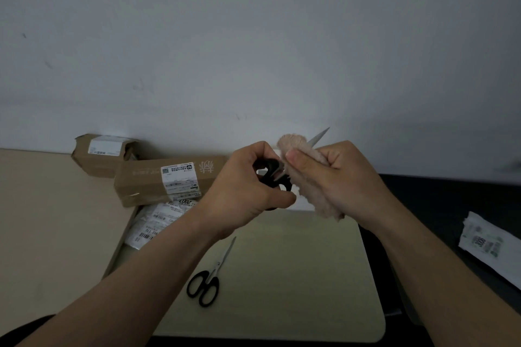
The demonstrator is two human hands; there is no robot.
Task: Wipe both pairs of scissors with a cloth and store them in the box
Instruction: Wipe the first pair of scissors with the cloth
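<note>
Aloft, left hand [248, 180] grips scissors [275, 175] handles; right hand [338, 177] clutches cloth [313, 177] around up-right-pointing blades.

Two hands [248, 180], two pairs of scissors [207, 280], one cloth [313, 177], two cardboard boxes [158, 180]

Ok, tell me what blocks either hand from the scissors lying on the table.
Nothing visible covers the second scissors; they lie exposed on the table. But the left hand grips the held scissors, and the right hand clutches the cloth.

Bare tabletop [296, 276] around lying scissors [207, 279]; parcels [158, 183] crowd far-left.
</note>
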